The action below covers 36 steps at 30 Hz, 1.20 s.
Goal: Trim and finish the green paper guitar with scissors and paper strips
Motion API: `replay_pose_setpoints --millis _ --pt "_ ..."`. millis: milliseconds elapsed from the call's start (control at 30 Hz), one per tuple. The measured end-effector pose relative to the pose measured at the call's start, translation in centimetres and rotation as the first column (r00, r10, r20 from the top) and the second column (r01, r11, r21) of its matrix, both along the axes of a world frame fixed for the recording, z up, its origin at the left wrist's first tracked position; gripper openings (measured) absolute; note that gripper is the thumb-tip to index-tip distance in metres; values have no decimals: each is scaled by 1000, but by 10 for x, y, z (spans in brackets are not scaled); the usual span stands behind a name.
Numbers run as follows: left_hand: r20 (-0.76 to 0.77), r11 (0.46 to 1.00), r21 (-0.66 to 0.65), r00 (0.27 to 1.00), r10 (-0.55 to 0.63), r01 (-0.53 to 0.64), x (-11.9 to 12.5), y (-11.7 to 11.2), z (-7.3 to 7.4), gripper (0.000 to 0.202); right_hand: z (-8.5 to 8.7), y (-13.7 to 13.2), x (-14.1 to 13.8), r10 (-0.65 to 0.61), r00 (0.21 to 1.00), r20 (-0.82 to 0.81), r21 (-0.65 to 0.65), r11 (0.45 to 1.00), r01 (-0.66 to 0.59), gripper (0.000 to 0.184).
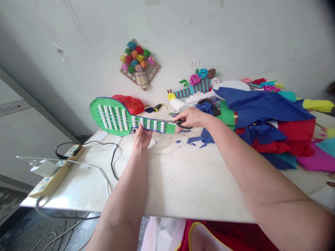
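A green paper guitar with blue edging, white rolled bars and thin strings is held up above the table. Its neck rests in my left hand, the thumb on the front and the fingers behind it. My right hand grips the dark handles of a pair of scissors. The blades lie along the upper edge of the neck, close to its green end; whether they are cutting cannot be made out. Small blue paper scraps lie on the table below my right hand.
A white table carries a power strip with cords at left. Yellow-black pliers or scissors and a red plastic bag lie behind the guitar. Coloured paper heaps up at right. Paper flowers hang on the wall.
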<state>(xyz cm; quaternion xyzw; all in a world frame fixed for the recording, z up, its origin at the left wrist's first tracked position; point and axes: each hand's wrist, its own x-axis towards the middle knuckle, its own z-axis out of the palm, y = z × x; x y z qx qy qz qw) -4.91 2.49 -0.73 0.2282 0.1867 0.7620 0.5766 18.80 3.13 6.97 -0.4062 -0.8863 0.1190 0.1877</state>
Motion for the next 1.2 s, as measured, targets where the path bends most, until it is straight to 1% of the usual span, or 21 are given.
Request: replay_pose_setpoints --millis 300,567,733,800,1067,1200 --pt "13 1000 26 1000 -11 11 -2 3 -2 25 -2 1 -1 16 1000 -21 9 1000 -16 40" --pt "41 1000 18 999 -1 0 -1 3 -3 21 -6 2 -1 -6 999 -34 -39 999 5 49" --pt "31 1000 7 999 7 -7 -2 3 -3 21 -9 8 2 65 991 -120 -116 990 -79 51" --pt "27 1000 0 1000 6 -6 -2 3 -3 21 -10 10 4 75 987 -139 -125 988 -92 52" --pt "39 1000 0 999 -8 8 -1 1 -2 22 -10 10 4 31 998 -62 -94 995 -36 49" --pt "21 1000 -5 1000 -11 11 -1 1 -3 20 -10 9 3 35 998 -50 -91 995 -40 50"
